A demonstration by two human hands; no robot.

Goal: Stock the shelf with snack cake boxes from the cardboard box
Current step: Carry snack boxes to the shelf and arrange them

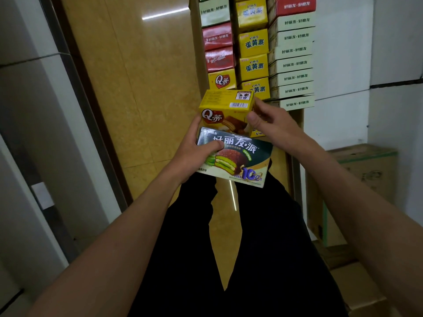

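My left hand (194,154) grips the left end of a flat green snack cake box (240,156), thumb on its top face. A yellow Q-brand cake box (225,110) sits just beyond it, and my right hand (267,117) holds that box's right side between thumb and fingers. Both boxes hang above the floor in front of my legs. Beyond them lies the open cardboard box (195,65), packed with rows of red boxes (218,48), yellow boxes (254,42) and pale green boxes (294,62).
Yellow tiled floor (137,76) spreads to the left. A grey and white wall panel (34,110) runs along the left. Closed cardboard cartons (364,170) stand at the right against a white wall, with more cartons (357,287) at the lower right.
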